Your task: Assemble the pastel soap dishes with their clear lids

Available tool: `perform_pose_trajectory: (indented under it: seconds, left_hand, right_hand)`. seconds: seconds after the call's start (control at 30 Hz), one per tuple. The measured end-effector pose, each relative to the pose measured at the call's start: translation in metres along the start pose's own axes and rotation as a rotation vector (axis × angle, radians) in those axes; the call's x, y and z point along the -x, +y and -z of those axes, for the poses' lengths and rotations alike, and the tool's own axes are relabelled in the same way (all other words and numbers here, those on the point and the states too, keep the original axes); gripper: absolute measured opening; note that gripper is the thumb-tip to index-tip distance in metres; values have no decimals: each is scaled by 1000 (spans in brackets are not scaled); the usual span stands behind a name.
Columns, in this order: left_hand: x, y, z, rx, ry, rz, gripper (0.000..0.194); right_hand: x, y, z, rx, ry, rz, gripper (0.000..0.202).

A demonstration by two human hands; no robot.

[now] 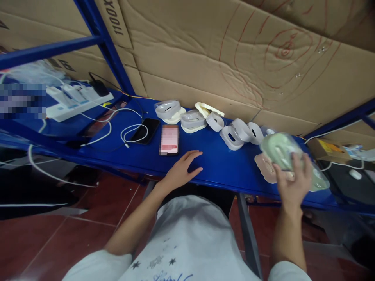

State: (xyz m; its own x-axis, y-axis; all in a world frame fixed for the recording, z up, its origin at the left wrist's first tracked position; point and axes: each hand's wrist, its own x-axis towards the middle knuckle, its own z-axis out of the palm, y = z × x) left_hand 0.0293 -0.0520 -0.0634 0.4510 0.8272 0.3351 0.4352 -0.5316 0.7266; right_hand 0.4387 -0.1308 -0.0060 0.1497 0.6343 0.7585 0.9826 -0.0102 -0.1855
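My right hand holds a pale green item in clear plastic at the right part of the blue table. Under and beside it lie a pinkish flat piece and another green wrapped piece. My left hand hovers or rests near the table's front edge, fingers apart, holding nothing. Just beyond it is a phone with a lit screen. Several whitish oval rings stand along the back, among them one with a dark slot and one in clear plastic on a cream base.
A dark phone lies at the left under a coiled white cable. Further left is a power strip with chargers. A cardboard wall backs the table. At the right are a small box and a white mouse.
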Motion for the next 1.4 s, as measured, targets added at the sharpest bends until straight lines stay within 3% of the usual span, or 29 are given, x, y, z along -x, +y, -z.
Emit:
perform_pose_trajectory:
  seconds: [0.1,0.23,0.5,0.67,0.83,0.97,1.13,1.23,1.4]
  left_hand:
    - [-1,-1,-2,-41,-1,11,45]
    - [0,-3,-6,-83,20,-28,32]
    - [0,-5,-7,-116,33,-55,24]
    - [0,-6,-8,-133,42,-71,23]
    - [0,-6,-8,-153,37,-79,22]
    - [0,-6,-8,-161,38,-68,22]
    - [0,-5,-8,-164,41,-62,22]
    - [0,-4,-8,-162,39,-51,22]
    - [0,-4,-8,-171,36,-42,23]
  right_hand:
    - [4,69,14,192,150,-114,77]
    - [19,123,10,239,74,-151,91]
    - [24,139,3,221,-27,-156,89]
    - [19,130,-2,176,2,-162,82]
    - [-15,125,-7,192,-19,-71,75]
    - [-80,162,-20,331,-145,-91,67]
    - [-144,212,-48,461,-433,-402,65]
    - [-154,227,-64,484,-520,-526,68]
    - [-147,240,-77,541,-525,-604,74]
